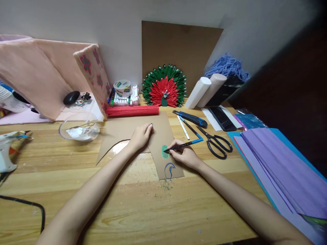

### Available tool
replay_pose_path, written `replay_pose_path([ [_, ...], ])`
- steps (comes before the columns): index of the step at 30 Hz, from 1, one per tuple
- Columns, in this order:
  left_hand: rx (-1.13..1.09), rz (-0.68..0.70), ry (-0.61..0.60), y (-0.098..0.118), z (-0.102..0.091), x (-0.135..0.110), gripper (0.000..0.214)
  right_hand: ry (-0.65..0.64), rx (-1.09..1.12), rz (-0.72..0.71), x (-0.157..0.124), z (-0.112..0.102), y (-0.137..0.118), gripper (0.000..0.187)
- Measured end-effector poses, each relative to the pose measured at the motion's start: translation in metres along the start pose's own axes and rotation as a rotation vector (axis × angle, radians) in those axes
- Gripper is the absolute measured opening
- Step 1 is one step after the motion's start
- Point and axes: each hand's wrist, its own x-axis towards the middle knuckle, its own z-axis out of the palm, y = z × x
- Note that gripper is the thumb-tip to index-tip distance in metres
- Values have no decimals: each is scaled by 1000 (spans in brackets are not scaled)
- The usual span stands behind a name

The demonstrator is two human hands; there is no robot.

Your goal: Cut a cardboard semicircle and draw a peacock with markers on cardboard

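A brown cardboard piece [133, 127] with a curved cut-out lies on the wooden table. My left hand [141, 135] rests on it, fingers together and pressing flat, holding it down. My right hand [184, 156] is closed around a black pen [182, 145] with a blue end. The pen's tip touches a small green glittery shape [165, 152] on the cardboard. Just below that shape is a blue pen outline [170, 170] drawn on the cardboard.
Black scissors [216, 142], a blue utility knife [190, 118] and a white stick [183, 127] lie to the right. Purple and blue paper sheets [281, 163] fill the right side. A glass bowl [79, 127], a glue gun [10, 146], a red paper roll [133, 110], markers [125, 98], tape [122, 86] and a paper peacock [165, 86] sit further back.
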Motion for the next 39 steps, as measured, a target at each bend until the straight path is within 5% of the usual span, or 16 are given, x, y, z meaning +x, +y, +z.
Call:
replay_pose_path([
  [9,26,15,-19,1,-1,-1,40,3,82,-3,1,-1,-1,4],
  [14,98,189,-137,9,-2,-4,32,130,291,-4,5,-4,2,17],
  [20,42,316,-256,15,-4,-7,29,115,485,10,9,-5,7,29],
  [32,113,366,-345,30,-6,-14,36,66,316,-71,2,0,-4,19],
  [39,53,332,-422,66,-44,-9,30,-46,205,-314,16,-15,-41,14],
])
